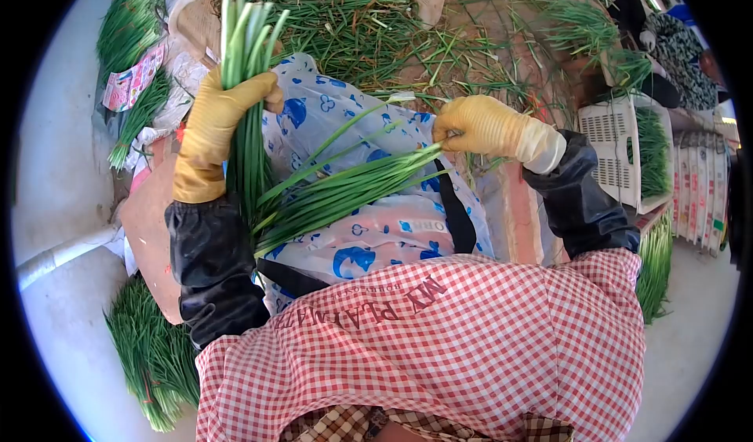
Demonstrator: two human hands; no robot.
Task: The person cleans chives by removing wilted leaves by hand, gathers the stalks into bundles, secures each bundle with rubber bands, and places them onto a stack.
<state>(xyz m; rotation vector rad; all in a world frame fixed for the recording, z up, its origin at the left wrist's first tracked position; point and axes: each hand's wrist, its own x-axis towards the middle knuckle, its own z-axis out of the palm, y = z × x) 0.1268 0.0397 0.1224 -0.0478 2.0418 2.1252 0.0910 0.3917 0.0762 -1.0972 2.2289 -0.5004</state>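
My left hand [227,112], in a yellow rubber glove, is wrapped round a bunch of long green stalks [249,140]. Their pale ends stick up above the fist and the green leaves hang down. My right hand [474,127], gloved the same way, pinches the tips of leaves [353,195] that fan out sideways from the lower part of the bunch. Under both lies a clear plastic apron [361,261] with blue prints over my lap. One stalk with a white end [401,97] lies just left of my right hand.
Loose leaves [345,18] cover the floor ahead. White crates [616,148] with green stalks stand at the right, near another person in patterned clothing [682,58]. Bundles of stalks [149,348] lie at the lower left. A brown board [153,234] is beside my left arm.
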